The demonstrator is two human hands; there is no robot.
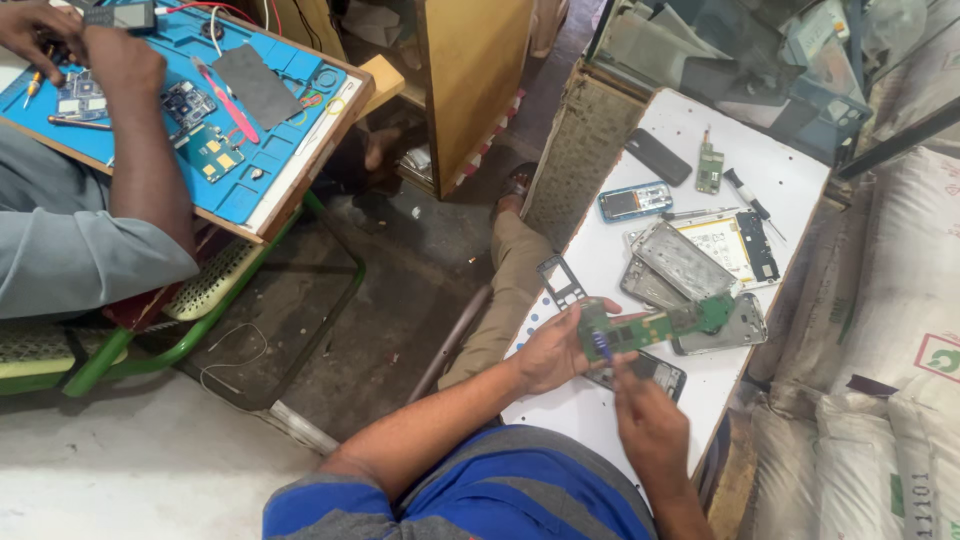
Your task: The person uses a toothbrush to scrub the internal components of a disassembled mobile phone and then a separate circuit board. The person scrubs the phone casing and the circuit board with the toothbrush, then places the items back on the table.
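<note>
A blue and grey striped shirt [470,500] fills the bottom edge, closest to the lens, and both forearms are stretched forward from it over the white desk [790,175]. The right hand [650,425] is raised with its fingers [622,375] pinched shut around a small blue-handled tool [600,345], whose tip is set against the near end of a green circuit board [655,328]. The left hand [553,350] is curled closed on that same near end, thumb on top, so the board is carried just above the desk rather than laid on it. The board's long axis is run from the fingers away and to the right, its far end reaching a silver phone frame [735,325]. The left hand is the nearer of the two to the board's middle; the right is kept just behind and below it.

Under the hands a dark phone part [655,372] is seen lying flat, and a black keypad frame [561,280] just beyond the left hand. Further out, a metal back plate [682,260], a blue-edged phone [634,201], a black handset [658,157], a small green board [709,168] and a screwdriver [752,203] are spread well apart.

White woven sacks [880,330] are stacked along the right. Across the concrete floor [330,320], another person's hand [40,35] is occupied at a blue work mat [250,190] strewn with boards.
</note>
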